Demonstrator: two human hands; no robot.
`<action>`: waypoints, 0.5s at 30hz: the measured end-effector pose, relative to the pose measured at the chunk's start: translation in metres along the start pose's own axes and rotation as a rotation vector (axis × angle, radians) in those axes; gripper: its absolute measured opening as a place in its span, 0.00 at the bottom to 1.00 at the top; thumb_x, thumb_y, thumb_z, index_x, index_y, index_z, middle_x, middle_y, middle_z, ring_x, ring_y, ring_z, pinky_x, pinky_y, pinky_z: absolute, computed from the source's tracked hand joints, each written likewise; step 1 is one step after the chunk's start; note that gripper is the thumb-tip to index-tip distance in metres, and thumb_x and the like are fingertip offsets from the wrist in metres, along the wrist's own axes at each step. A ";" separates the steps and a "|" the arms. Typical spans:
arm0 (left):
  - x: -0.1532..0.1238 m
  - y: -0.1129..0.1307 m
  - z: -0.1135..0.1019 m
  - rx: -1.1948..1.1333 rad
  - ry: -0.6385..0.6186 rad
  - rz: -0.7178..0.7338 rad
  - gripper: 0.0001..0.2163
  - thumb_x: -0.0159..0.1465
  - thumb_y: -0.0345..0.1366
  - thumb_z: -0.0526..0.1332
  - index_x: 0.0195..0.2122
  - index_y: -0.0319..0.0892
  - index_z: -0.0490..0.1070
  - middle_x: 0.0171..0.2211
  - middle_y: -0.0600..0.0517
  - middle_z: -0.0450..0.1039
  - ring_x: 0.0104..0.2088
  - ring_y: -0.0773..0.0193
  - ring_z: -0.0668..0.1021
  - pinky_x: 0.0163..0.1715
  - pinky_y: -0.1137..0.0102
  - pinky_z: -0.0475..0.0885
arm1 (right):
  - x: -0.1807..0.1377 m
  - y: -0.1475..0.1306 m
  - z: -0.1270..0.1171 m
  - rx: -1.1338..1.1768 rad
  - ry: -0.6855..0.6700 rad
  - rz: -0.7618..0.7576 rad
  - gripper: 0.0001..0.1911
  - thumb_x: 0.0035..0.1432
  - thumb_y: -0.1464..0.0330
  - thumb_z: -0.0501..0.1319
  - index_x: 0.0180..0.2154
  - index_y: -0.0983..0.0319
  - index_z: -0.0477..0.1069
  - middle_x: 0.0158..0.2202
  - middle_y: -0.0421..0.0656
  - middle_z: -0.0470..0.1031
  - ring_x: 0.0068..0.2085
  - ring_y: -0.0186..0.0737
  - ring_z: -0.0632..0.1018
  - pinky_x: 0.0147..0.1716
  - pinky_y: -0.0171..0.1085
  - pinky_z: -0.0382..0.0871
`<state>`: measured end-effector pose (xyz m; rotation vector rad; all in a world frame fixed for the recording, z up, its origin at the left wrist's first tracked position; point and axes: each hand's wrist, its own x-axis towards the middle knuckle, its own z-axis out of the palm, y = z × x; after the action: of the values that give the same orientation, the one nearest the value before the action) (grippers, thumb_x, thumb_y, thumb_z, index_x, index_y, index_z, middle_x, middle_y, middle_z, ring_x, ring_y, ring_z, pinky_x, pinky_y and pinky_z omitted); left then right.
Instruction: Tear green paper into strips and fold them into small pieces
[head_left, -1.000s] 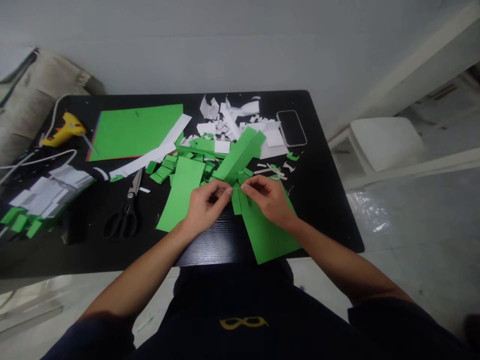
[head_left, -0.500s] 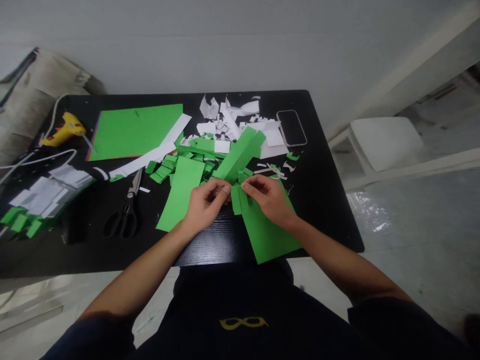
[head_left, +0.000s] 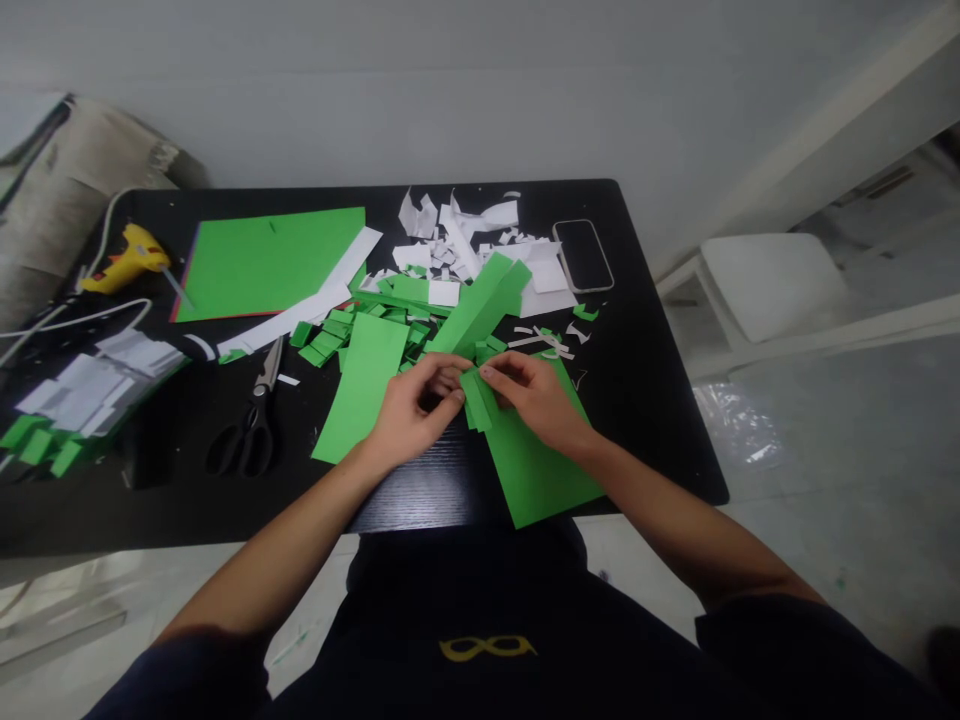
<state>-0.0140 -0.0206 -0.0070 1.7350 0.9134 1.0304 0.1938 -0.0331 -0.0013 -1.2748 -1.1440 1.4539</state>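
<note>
A small folded green paper strip (head_left: pixel 478 400) is held between my hands near the front middle of the table. My right hand (head_left: pixel 536 395) pinches its upper right edge between thumb and finger. On the other side, my left hand (head_left: pixel 420 400) curls with its index finger at the top of the strip and its thumb against the left edge. Beneath my right hand lies a green paper sheet (head_left: pixel 532 470). Another green piece of paper (head_left: pixel 371 370) rests beside my left hand. Just beyond both hands are wide green strips (head_left: pixel 480 305) and folded green pieces (head_left: pixel 322 345).
Black scissors (head_left: pixel 251 430) lie to the left, near a white-and-green paper construction (head_left: pixel 105 385). Farther back are a yellow glue gun (head_left: pixel 131 262) with its cord and a green sheet stack (head_left: pixel 277 260). White paper scraps (head_left: pixel 450 250) and a phone (head_left: pixel 583 256) sit toward the back right.
My left thumb and index finger have spread a little and shifted along the strip. The folded strip has tilted slightly. My right hand keeps almost the same place.
</note>
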 end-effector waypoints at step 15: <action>0.004 0.002 0.002 0.066 0.119 -0.117 0.11 0.72 0.41 0.64 0.34 0.43 0.71 0.24 0.57 0.66 0.24 0.68 0.68 0.26 0.72 0.64 | -0.001 0.000 0.002 0.181 -0.083 -0.041 0.13 0.58 0.65 0.72 0.44 0.56 0.74 0.41 0.41 0.78 0.40 0.40 0.82 0.37 0.41 0.85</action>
<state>-0.0107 -0.0185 -0.0049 1.6672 1.1220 1.0454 0.1915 -0.0349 -0.0013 -1.0697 -1.0593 1.5544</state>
